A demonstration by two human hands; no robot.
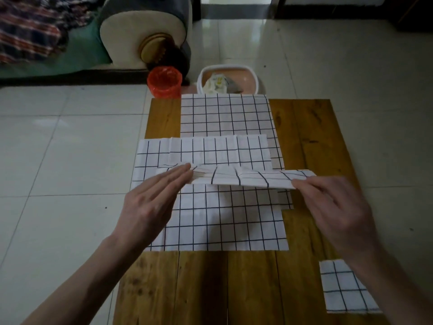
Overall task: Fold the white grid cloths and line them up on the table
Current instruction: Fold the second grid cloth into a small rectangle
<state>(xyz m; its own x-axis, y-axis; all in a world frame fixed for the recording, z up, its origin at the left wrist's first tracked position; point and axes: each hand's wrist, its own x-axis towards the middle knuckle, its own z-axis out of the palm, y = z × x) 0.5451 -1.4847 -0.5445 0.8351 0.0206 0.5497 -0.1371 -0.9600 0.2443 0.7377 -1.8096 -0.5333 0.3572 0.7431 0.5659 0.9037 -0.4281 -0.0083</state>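
White grid cloth (246, 178) may skew if our right hand (337, 207), pinching its right end, outruns our flat, seemingly ungripping left hand (150, 205) across the table (311, 141).

Single head-worn wide-angle view, looking forward and steeply down onto a wooden table (304, 141) from close above its near end. Both forearms enter from the bottom edge. Tiled floor (58, 148) fills the left and far field; a sofa (140, 31) sits top left.
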